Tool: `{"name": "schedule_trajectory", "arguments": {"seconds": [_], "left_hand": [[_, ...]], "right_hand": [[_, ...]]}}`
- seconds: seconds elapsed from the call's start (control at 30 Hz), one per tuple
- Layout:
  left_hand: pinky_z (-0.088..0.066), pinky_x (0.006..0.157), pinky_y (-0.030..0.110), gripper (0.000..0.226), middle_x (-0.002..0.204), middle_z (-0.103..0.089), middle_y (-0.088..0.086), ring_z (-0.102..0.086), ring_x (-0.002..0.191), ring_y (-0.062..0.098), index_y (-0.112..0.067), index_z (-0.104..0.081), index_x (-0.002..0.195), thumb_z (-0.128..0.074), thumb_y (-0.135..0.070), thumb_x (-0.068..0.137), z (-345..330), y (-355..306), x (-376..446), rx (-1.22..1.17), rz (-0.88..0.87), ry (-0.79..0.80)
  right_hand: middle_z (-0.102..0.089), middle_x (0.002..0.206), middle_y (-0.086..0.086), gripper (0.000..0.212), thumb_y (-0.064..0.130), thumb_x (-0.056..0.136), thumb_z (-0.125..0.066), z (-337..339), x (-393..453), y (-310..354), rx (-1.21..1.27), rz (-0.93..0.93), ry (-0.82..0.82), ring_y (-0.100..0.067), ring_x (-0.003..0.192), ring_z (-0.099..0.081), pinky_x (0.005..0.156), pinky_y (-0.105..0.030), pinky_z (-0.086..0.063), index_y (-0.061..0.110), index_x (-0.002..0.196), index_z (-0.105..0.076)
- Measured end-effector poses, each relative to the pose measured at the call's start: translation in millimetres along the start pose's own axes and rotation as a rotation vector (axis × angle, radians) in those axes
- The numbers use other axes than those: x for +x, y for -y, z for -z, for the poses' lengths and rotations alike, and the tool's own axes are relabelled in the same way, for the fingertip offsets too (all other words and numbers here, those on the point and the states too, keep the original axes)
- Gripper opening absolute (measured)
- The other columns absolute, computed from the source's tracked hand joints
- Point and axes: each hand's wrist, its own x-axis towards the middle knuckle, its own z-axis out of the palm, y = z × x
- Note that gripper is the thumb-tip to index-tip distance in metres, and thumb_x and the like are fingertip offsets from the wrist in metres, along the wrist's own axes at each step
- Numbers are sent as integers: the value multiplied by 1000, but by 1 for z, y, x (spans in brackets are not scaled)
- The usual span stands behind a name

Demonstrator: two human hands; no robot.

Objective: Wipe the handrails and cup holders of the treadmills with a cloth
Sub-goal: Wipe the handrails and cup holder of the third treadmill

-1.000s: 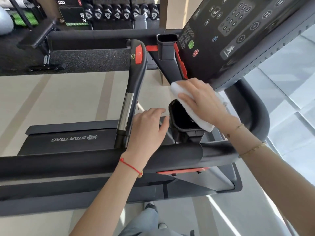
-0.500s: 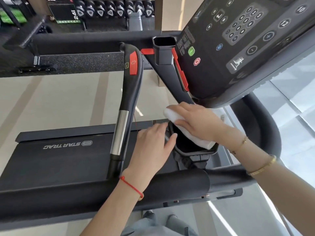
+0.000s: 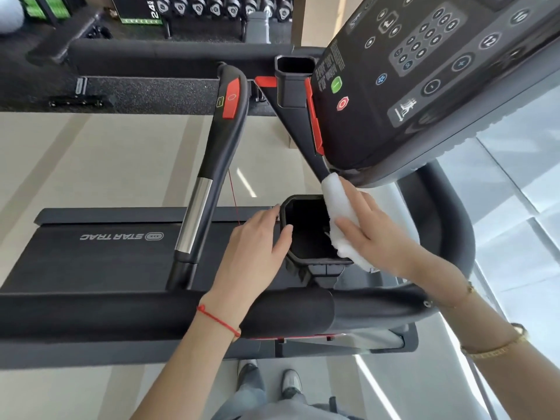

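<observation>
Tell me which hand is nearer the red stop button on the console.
Right. The right hand with the cloth sits just below the console's red stop button; the left hand lies farther left.

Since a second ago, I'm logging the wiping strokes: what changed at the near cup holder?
The right hand slid the white cloth from across the cup holder opening to its console-side rim. The left hand stayed steadying the opposite rim; the cloth was never released.
</observation>
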Motion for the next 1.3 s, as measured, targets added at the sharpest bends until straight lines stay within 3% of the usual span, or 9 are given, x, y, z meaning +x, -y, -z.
{"name": "schedule_trajectory", "arguments": {"seconds": [0.13, 0.3, 0.43, 0.53, 0.67, 0.77, 0.9, 1.1, 1.3], "left_hand": [[-48, 96, 37, 48, 126, -60, -3, -60, 103, 16, -18, -45, 144, -42, -39, 101, -2, 2, 2, 5, -5, -6], [-48, 97, 38, 47, 127, -61, -2, -58, 113, 17, -19, -47, 143, -41, -39, 101, -2, 4, 2, -7, -10, -10], [-48, 98, 37, 46, 129, -60, -3, -57, 117, 17, -20, -47, 142, -41, -40, 101, -2, 4, 2, -13, -17, -9], [-47, 101, 35, 48, 134, -58, -2, -56, 121, 18, -20, -45, 144, -41, -40, 101, -3, 5, 2, 1, -9, -12], [-47, 102, 38, 49, 136, -57, -1, -55, 122, 18, -19, -44, 146, -40, -39, 101, -3, 5, 2, 9, -5, -9], [-47, 101, 39, 48, 133, -59, -1, -56, 120, 18, -19, -44, 145, -40, -39, 101, -3, 4, 3, 1, -3, -9], [-48, 101, 39, 49, 134, -58, -2, -56, 121, 17, -20, -44, 145, -40, -40, 101, -4, 5, 3, -6, 4, -15], [-49, 97, 36, 50, 129, -60, -4, -57, 117, 15, -22, -46, 143, -40, -42, 98, -4, 6, 3, -23, 1, -39], [-48, 96, 36, 49, 126, -61, -2, -58, 113, 17, -19, -46, 144, -42, -41, 99, -5, 6, 1, -28, 15, -43]], "right_hand": [[-27, 151, -1, 65, 39, 100, -42, -3, -7, 0, -11, -69, 17, -13, 104, -46, 92, -25, -29, 40, 150, -1], [-39, 139, -14, 60, 29, 98, -47, 0, 18, 6, -86, -83, 44, -34, 113, -50, 83, -28, -29, 22, 150, -17], [-42, 137, -9, 62, 31, 97, -49, -1, 3, 8, 28, -149, -4, -27, 113, -49, 87, -27, -29, 28, 150, -17], [-47, 111, 2, 58, 33, 96, -49, -10, -21, 6, 55, -211, -101, -13, 94, -46, 77, -19, -28, 21, 145, -22], [-28, 74, 10, 18, 30, 96, -43, -12, -8, 8, 26, -249, -28, -5, 63, -32, 60, -16, -32, 18, 103, -30], [-38, 97, 0, 33, 26, 99, -46, -6, 6, 14, 75, -291, -6, -20, 82, -37, 68, -24, -23, 11, 125, -33], [-39, 103, 5, 42, 26, 99, -47, -9, -26, 22, -76, -178, -89, -1, 83, -42, 77, -11, -22, 14, 135, -30], [-21, 157, -7, 58, 21, 100, -46, -9, 4, 30, -261, 86, 6, -25, 143, -23, 111, -29, -27, 20, 153, -21], [-42, 144, 5, 52, 23, 101, -41, 3, 57, 27, -315, 276, 221, -20, 123, -48, 97, -38, -42, 28, 151, -26]]}}
